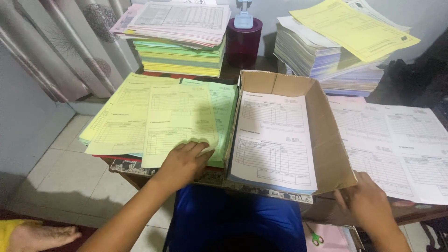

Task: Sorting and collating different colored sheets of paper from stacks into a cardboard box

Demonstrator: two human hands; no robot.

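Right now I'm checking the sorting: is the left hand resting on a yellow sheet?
Yes, the left hand lies flat on the lower corner of the top yellow sheet, beside the cardboard box.

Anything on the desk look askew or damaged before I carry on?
Two things. The yellow sheet on the right back stack lies skewed and overhangs its edge. The cardboard box has its near wall missing or folded flat, so the forms inside poke out. The left hand presses the yellow forms; the right hand touches the box corner.
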